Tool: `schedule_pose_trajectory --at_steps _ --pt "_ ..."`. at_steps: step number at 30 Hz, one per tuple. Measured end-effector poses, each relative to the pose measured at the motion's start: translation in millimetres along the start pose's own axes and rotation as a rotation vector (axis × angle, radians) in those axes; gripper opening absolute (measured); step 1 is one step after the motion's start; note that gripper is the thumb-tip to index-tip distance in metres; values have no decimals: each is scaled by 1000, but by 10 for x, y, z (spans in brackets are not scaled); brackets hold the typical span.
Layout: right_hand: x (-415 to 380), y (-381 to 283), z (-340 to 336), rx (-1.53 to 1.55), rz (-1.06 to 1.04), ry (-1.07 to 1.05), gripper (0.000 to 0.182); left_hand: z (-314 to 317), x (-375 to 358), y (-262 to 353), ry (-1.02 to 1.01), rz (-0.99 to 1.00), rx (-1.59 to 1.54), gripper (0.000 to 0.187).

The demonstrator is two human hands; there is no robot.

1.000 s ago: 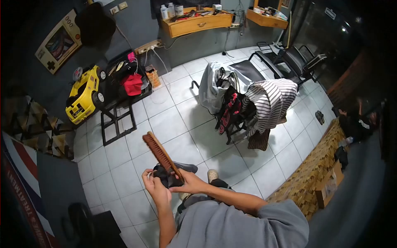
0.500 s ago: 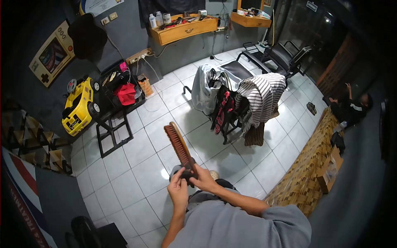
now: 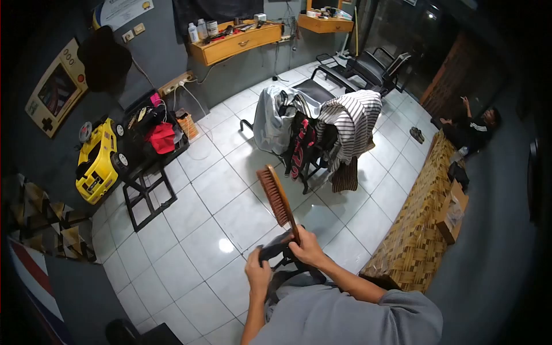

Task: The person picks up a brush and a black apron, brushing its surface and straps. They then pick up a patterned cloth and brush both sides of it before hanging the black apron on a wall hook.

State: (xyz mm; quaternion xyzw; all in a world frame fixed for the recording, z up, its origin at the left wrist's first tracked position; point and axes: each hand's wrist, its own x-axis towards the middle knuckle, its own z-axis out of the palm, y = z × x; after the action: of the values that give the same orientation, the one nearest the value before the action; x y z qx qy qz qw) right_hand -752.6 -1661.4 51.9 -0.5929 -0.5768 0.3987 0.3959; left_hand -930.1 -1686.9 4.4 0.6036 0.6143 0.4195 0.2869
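Note:
My right hand [image 3: 307,248] is closed round the handle of a wooden brush [image 3: 278,195]. Its reddish-brown bristles face left and its head points up and away from me. In my left hand [image 3: 258,270] is a dark, elongated object [image 3: 274,249], gripped at its near left end; its exact kind I cannot tell. The object's far end lies close by the brush handle and my right fingers. Both hands are in front of my body, above the tiled floor.
A barber chair [image 3: 313,89] ahead is draped with a striped cloth [image 3: 353,118] and bags. A yellow toy car [image 3: 99,164] and black metal frame [image 3: 148,198] stand left. Along the right runs a woven-patterned bench [image 3: 411,247] with an open box [image 3: 452,213]; a person [image 3: 471,129] sits beyond.
The brush and both hands have shifted right in view. More of the dark object now shows between my hands, tilted up to the right. The camera view has turned slightly.

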Motion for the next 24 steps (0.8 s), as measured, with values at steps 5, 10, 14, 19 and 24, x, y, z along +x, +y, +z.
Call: schedule_pose_trajectory --at_steps 5,10,14,19,24 --pt "-169 181 -138 -156 17 -5 34 167 -241 84 -185 24 52 38" --pt "-332 590 -219 -318 -165 27 42 377 -385 448 -259 104 128 30" --pt "-385 849 -553 -375 -202 165 38 566 -683 668 -287 154 208 27" --pt "-643 1333 -1137 -402 -120 135 34 717 -986 1062 -210 26 395 30" --pt "-1065 1585 -1523 -155 33 -352 31 1066 -1511 1181 -189 -177 591 34"
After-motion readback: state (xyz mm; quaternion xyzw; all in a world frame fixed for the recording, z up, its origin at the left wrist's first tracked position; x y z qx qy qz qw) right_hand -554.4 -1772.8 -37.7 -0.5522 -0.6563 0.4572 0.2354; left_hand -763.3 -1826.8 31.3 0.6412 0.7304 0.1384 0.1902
